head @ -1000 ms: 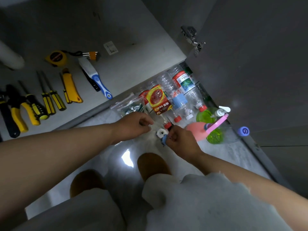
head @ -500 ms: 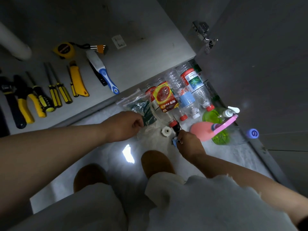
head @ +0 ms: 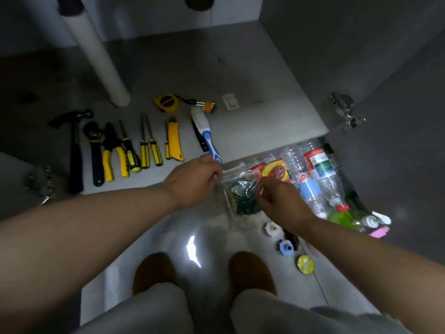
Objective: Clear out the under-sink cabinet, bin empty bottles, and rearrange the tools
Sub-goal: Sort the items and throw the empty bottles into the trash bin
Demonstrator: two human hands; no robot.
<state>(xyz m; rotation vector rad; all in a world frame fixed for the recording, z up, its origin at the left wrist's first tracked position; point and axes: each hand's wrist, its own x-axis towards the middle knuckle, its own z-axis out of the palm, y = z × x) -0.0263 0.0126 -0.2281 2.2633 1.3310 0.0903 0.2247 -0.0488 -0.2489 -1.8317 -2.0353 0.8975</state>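
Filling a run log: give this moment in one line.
left hand: grips clear bag | right hand: pinches clear bag | tools: in cabinet | bottles: on floor

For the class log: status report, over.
Left grip and right grip both holding clear bag. Dark contents inside. Bottles piled close beside it.

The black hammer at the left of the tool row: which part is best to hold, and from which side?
Probably the handle's near end: the hammer lies flat, head toward the back of the cabinet, handle pointing at the front edge. Come from the front and its left, since the wrench lies close on its right.
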